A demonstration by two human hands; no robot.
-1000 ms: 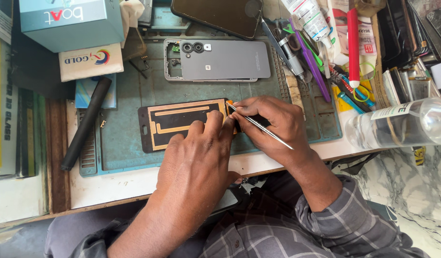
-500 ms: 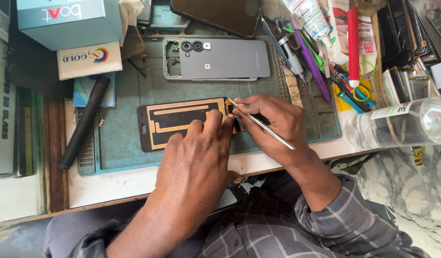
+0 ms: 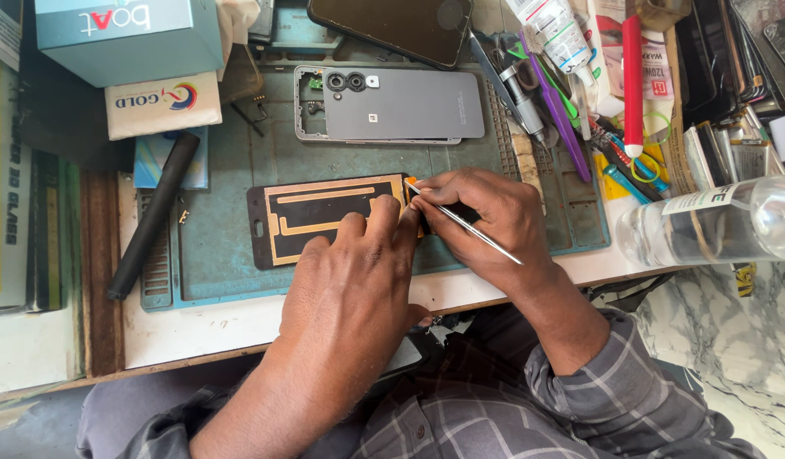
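Cluttered repair bench, seen from above: we log a worn blue-green work mat (image 3: 231, 255), ridged at its edges, on a pale wooden top. At the middle of the frame lies a flat black display panel (image 3: 324, 217), its back up, matte with copper-coloured strips, long axis running left to right. Our left hand (image 3: 354, 289) rests on its right half, fingers spread flat and pressing down, gripping nothing. Our right hand (image 3: 486, 221) sits just to the right, nearer the panel's right end; its fingers are pinched closed on thin metal tweezers (image 3: 465, 225), smooth and shiny, slanting from lower right up to upper left. The tip meets the panel's right end, beside a small orange tab (image 3: 410, 182), so the work point lies left of the pinching fingers. Above centre: a grey phone back cover (image 3: 392, 104), smooth, camera holes at its left. Left: a black cylinder (image 3: 153, 217), matte. Right edge: a clear plastic bottle (image 3: 715, 223) on its side.
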